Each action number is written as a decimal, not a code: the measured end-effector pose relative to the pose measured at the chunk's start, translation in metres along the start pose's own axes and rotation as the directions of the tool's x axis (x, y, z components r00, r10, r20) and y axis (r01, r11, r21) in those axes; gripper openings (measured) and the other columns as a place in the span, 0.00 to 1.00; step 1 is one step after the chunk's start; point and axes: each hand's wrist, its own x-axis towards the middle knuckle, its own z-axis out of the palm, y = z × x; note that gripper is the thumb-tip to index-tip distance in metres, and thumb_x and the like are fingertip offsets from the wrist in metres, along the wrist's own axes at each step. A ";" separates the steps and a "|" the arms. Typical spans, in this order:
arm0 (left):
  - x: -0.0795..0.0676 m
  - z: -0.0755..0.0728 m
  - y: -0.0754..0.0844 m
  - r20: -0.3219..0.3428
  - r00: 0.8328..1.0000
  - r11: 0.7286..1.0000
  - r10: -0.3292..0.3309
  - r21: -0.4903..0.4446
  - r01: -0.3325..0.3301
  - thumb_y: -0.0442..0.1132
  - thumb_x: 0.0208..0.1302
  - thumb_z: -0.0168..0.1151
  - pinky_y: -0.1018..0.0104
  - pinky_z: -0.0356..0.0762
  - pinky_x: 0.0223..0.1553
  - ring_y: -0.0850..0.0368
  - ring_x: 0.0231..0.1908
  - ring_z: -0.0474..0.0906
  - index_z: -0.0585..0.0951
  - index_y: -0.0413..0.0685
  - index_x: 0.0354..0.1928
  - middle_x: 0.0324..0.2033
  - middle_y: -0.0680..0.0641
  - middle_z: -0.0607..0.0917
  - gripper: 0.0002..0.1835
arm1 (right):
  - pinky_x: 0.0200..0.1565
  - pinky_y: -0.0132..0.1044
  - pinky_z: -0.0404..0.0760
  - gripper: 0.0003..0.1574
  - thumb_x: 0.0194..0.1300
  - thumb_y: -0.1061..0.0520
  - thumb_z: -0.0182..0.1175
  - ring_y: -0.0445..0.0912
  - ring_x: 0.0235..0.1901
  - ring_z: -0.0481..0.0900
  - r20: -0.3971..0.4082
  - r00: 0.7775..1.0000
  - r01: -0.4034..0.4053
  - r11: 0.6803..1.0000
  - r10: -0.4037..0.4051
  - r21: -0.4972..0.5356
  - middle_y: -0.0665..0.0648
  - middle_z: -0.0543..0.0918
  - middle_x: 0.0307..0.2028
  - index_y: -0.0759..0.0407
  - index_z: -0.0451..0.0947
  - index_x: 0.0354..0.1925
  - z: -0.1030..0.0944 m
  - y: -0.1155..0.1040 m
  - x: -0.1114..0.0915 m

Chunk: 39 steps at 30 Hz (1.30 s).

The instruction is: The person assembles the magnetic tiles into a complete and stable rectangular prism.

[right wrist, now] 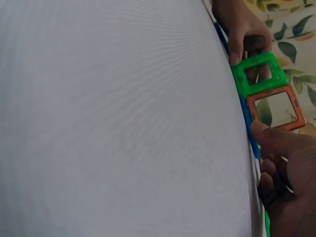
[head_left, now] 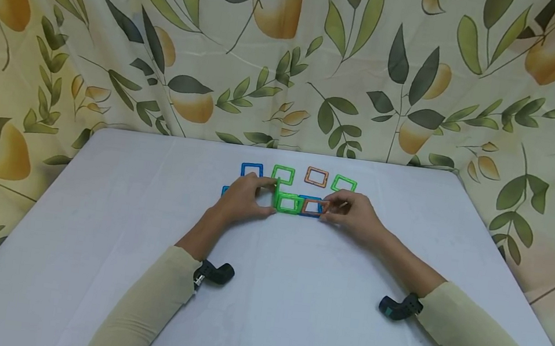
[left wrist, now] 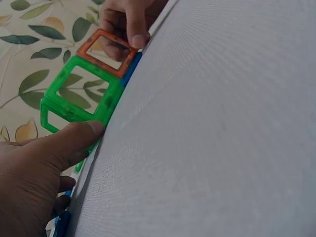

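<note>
Translucent square frame tiles, seemingly magnetic, stand joined near the table's far side. My left hand (head_left: pixel 239 198) grips the green tiles at the left end, thumb on the near lower corner of a green tile (left wrist: pixel 59 75). An orange tile (right wrist: pixel 250 106) stands upright beside the green one, edge against edge. My right hand (head_left: pixel 358 218) pinches that orange tile at its right side, with the thumb at its lower corner. Flat under the orange tile lies a blue tile (right wrist: pixel 245 111). Some fingertips are hidden behind the tiles.
Behind the hands lie a blue tile (head_left: pixel 252 165), a green tile (head_left: pixel 284 167), an orange tile (head_left: pixel 315 185) and another green tile (head_left: pixel 345 178). Part of a blue tile (head_left: pixel 225 190) shows left of my left hand. A patterned curtain (head_left: pixel 288 92) hangs beyond the white table (head_left: pixel 262 288).
</note>
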 end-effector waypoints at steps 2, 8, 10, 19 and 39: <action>0.000 0.000 0.000 0.004 1.000 1.000 -0.001 0.002 0.001 0.49 0.58 0.81 0.62 0.74 0.38 0.53 0.40 0.72 0.80 0.47 0.70 0.41 0.48 0.78 0.38 | 0.40 0.32 0.76 0.17 0.59 0.61 0.80 0.52 0.39 0.78 0.005 1.000 0.018 1.000 -0.018 -0.017 0.57 0.86 0.39 0.61 0.88 0.46 0.001 0.001 0.000; 0.002 -0.001 0.001 -0.006 1.000 1.000 -0.001 -0.002 0.001 0.48 0.57 0.81 0.61 0.75 0.39 0.52 0.41 0.73 0.81 0.46 0.69 0.41 0.47 0.79 0.37 | 0.40 0.32 0.77 0.13 0.59 0.62 0.80 0.50 0.39 0.80 0.005 0.997 0.072 0.996 -0.071 -0.058 0.55 0.87 0.39 0.60 0.88 0.42 0.004 0.000 0.001; 0.002 -0.002 0.001 -0.005 1.000 1.000 -0.009 -0.002 0.009 0.48 0.57 0.81 0.60 0.76 0.39 0.51 0.41 0.73 0.81 0.46 0.68 0.42 0.46 0.79 0.37 | 0.40 0.32 0.77 0.12 0.59 0.63 0.79 0.50 0.39 0.81 0.004 0.997 0.075 0.995 -0.075 -0.064 0.55 0.87 0.39 0.60 0.88 0.41 0.005 0.000 0.002; 0.007 -0.002 -0.002 0.012 1.000 1.000 -0.025 0.001 0.025 0.47 0.58 0.81 0.60 0.75 0.41 0.51 0.42 0.72 0.81 0.45 0.68 0.43 0.47 0.80 0.36 | 0.38 0.33 0.77 0.09 0.61 0.64 0.78 0.48 0.36 0.81 -0.003 0.998 0.068 0.995 -0.069 -0.073 0.54 0.87 0.36 0.60 0.86 0.38 0.009 -0.002 0.004; 0.012 -0.004 -0.007 0.031 0.997 0.997 -0.065 -0.042 0.067 0.47 0.59 0.80 0.58 0.76 0.44 0.51 0.45 0.72 0.80 0.47 0.69 0.46 0.48 0.80 0.37 | 0.43 0.39 0.72 0.21 0.71 0.58 0.68 0.53 0.44 0.75 -0.028 0.997 -0.069 0.990 0.066 -0.124 0.62 0.82 0.45 0.67 0.81 0.58 -0.041 -0.003 0.019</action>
